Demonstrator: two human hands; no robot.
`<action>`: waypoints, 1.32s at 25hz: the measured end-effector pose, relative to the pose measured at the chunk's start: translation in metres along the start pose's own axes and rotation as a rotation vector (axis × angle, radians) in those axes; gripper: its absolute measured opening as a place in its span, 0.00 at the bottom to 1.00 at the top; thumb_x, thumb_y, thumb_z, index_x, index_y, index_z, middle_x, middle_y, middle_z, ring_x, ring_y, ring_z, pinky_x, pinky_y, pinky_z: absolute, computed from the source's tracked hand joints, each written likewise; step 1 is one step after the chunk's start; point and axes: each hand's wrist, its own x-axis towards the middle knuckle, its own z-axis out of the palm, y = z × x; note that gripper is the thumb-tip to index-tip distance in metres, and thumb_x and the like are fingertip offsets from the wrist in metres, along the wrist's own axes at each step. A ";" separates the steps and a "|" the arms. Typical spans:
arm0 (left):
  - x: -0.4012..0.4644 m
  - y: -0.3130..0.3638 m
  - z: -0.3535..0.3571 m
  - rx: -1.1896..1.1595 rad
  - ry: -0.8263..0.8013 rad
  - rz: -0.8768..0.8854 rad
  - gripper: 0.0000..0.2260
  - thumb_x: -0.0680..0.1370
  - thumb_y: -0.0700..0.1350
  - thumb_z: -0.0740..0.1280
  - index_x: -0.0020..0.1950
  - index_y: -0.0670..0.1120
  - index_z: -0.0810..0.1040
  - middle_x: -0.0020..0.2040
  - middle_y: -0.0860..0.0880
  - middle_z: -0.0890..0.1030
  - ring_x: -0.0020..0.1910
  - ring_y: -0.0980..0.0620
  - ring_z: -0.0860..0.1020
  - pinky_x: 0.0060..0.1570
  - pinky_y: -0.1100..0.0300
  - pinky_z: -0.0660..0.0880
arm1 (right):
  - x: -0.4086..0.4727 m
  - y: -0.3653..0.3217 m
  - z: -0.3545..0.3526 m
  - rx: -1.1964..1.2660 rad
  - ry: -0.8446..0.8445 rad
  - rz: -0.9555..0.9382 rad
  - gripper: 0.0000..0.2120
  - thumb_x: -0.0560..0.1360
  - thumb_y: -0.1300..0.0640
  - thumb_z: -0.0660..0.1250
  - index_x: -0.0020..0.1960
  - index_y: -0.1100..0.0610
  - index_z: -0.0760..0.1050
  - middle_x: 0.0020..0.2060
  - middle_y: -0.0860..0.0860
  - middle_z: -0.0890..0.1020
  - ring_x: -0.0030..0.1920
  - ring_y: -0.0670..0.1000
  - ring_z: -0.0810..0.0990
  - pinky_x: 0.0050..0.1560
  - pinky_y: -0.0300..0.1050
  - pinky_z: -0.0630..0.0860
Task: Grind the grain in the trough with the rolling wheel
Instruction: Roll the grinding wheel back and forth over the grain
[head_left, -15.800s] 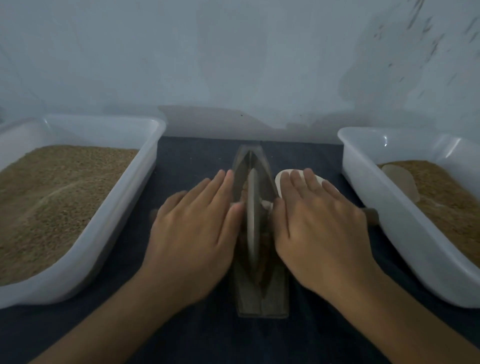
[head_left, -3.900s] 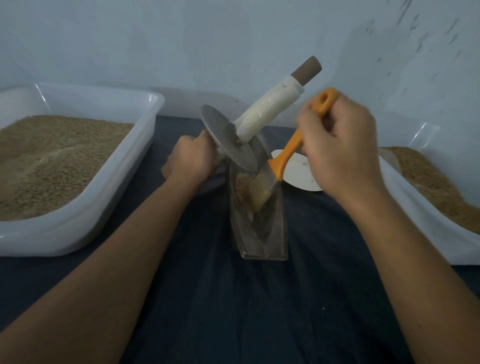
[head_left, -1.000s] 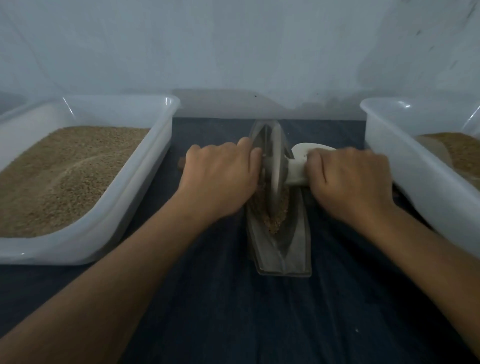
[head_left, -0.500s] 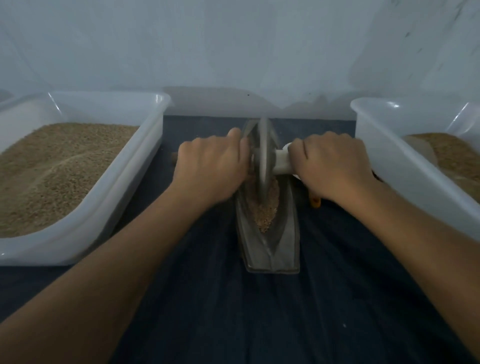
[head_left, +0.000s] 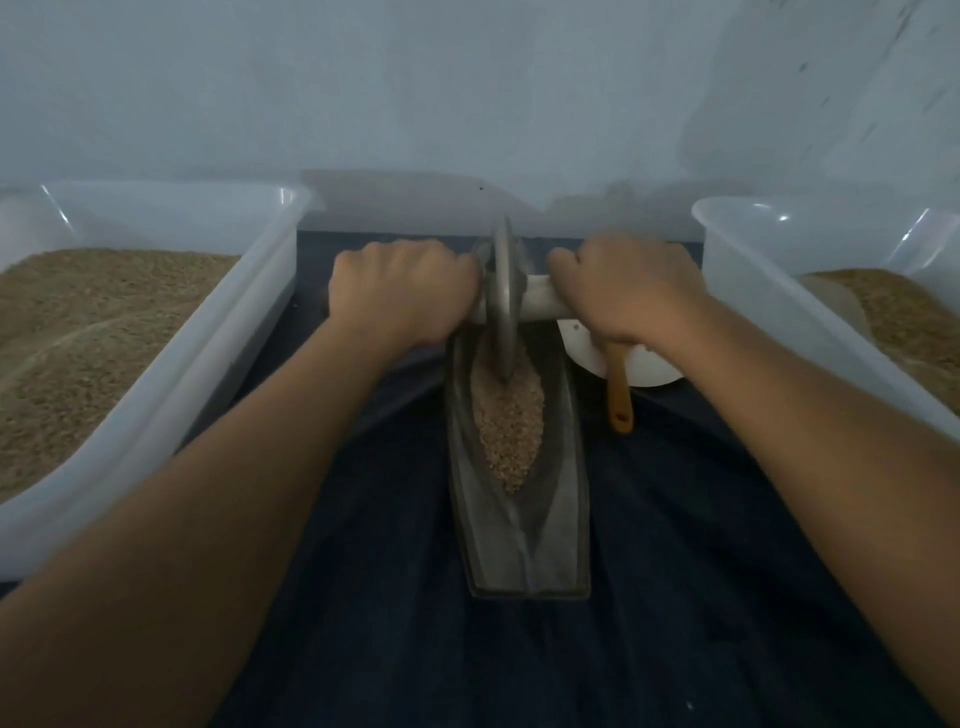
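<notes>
A boat-shaped metal trough (head_left: 566, 499) lies lengthwise on the dark cloth, with a bed of brown grain (head_left: 509, 421) in its groove. The metal rolling wheel (head_left: 503, 301) stands on edge at the trough's far end, its rim down in the grain. My left hand (head_left: 400, 296) grips the axle handle left of the wheel. My right hand (head_left: 623, 291) grips the white-wrapped handle (head_left: 540, 304) on the right side. Both handle ends are hidden under my fists.
A white tub (head_left: 171, 395) heaped with grain stands at the left, another white tub (head_left: 769, 317) with grain at the right. A white dish (head_left: 649, 364) and an orange-handled brush (head_left: 619, 395) lie right of the trough. A wall closes the back.
Both hands have pushed the wheel away from me along the trough to its far end, uncovering more of the grain bed behind it.
</notes>
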 end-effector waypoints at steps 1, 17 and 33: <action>0.012 -0.002 -0.002 -0.027 -0.050 -0.022 0.21 0.81 0.55 0.45 0.56 0.49 0.74 0.62 0.41 0.79 0.60 0.36 0.78 0.48 0.46 0.65 | 0.010 0.002 -0.001 0.027 -0.046 -0.018 0.18 0.83 0.51 0.44 0.42 0.56 0.66 0.38 0.56 0.74 0.37 0.54 0.72 0.34 0.48 0.63; -0.041 0.008 -0.005 0.085 0.150 0.054 0.16 0.85 0.50 0.48 0.50 0.44 0.71 0.43 0.48 0.71 0.42 0.41 0.74 0.39 0.51 0.64 | -0.044 -0.011 0.004 -0.001 0.205 0.051 0.26 0.73 0.43 0.35 0.33 0.54 0.66 0.30 0.52 0.71 0.30 0.53 0.66 0.32 0.47 0.54; -0.094 0.014 -0.017 -0.179 0.268 0.007 0.22 0.84 0.60 0.47 0.39 0.50 0.69 0.35 0.52 0.73 0.32 0.48 0.72 0.36 0.52 0.66 | -0.119 -0.020 0.002 0.146 0.416 0.050 0.20 0.83 0.50 0.51 0.34 0.52 0.68 0.27 0.46 0.68 0.26 0.52 0.64 0.30 0.45 0.53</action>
